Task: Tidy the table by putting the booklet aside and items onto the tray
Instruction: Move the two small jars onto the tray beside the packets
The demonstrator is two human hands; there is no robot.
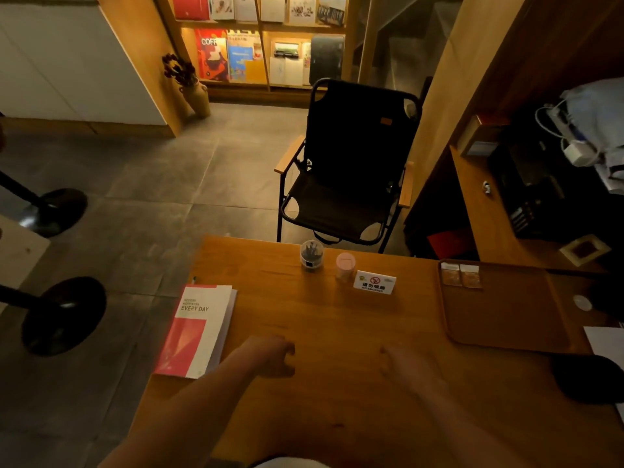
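Note:
A red and white booklet (197, 329) lies at the left edge of the wooden table (320, 319). A brown tray (506, 319) sits at the right, with two small packets (461, 274) in its far left corner. Near the far edge stand a clear jar with dark contents (311, 255), a small pink-lidded container (345, 266) and a white no-smoking sign (374, 282). My left hand (270, 356) hovers over the table just right of the booklet, fingers curled, holding nothing. My right hand (410, 364) rests low over the table's middle, fingers loosely spread and empty.
A black folding chair (351, 163) stands beyond the table's far edge. A dark rounded object (587, 378) and white paper (607, 342) lie at the right edge. Round black table bases (64, 315) stand on the floor to the left. A cluttered shelf (499, 204) is at the right.

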